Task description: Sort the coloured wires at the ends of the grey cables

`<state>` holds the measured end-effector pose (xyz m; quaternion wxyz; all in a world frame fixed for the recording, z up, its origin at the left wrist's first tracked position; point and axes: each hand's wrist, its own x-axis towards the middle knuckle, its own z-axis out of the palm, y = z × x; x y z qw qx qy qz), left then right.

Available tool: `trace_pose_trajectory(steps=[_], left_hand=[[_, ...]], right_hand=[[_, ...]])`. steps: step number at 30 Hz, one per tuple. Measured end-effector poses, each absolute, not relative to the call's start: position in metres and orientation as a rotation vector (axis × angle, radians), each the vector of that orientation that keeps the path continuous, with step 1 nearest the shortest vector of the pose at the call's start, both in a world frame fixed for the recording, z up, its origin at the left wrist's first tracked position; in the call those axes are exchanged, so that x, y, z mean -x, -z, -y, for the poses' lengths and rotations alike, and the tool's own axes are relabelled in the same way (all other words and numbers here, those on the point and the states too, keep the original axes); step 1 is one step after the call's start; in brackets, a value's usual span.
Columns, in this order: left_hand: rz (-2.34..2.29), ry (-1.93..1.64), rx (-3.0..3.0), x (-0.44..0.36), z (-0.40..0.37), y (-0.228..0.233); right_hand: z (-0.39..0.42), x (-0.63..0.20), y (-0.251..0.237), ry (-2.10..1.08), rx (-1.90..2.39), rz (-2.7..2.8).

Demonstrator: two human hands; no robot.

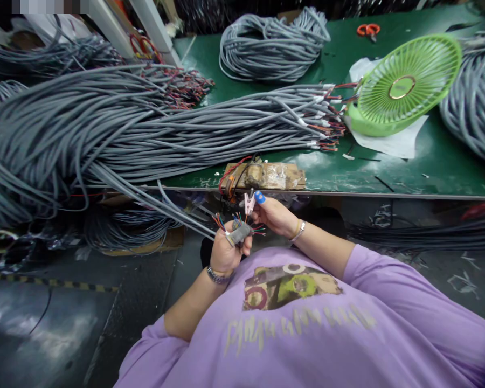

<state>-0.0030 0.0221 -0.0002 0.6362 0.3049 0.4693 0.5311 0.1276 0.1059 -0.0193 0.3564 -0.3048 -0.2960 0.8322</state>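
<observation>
Beyond both hands, across the green tabletop (428,167), lies the biggest thing in view: a long heap of grey cables (145,129). Their far ends are already stripped, with red and coloured wires fanning out up and to the right of the hands, near a green fan (404,86). Further off sits a coiled bundle (270,46), and a second mass of grey cable (477,97) lies far right. Judging from this, a great many cables have had an end prepared, but how many are finished at the near end cannot be told.

A few cables drop off the tabletop edge and run down toward the left hand (225,250). That hand is closed around the cable end (240,233), gripping the grey sheath just below where the coloured wires (242,220) splay out. So the piece being worked sits in the left fist, below the tabletop edge and close to the body.

The right hand (275,215) is just beside it, to the right, fingers pinched on a small pale clip-like tool (249,203) held above the splayed wires; a blue cover (259,196) sits on one fingertip. Right above the hands, at the tabletop edge, rests a worn wooden block (267,175) with red wires looping off it.

By my reading, this cable end is stripped and fanned, and the handling of its single wires is under way, not finished.
</observation>
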Motion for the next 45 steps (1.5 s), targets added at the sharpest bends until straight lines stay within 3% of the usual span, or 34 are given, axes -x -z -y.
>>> trace_pose_trajectory(steps=[19,27,35,45], left_hand=[[-1.122,-1.209,-0.664,-0.002,-0.022,0.007],[-1.141,-1.268,-0.681,-0.002,-0.011,0.005],[-1.182,-1.379,-0.63,-0.007,-0.012,0.001],[-1.203,-1.356,-0.605,-0.008,-0.016,0.005]], right_hand=[[-0.106,-0.118,0.017,-2.234,0.771,0.415],[-0.106,-0.125,0.01,-2.3,0.795,0.521],[-0.103,-0.124,0.015,-2.045,0.825,0.73],[-0.104,-0.124,0.01,-2.14,0.792,0.594]])
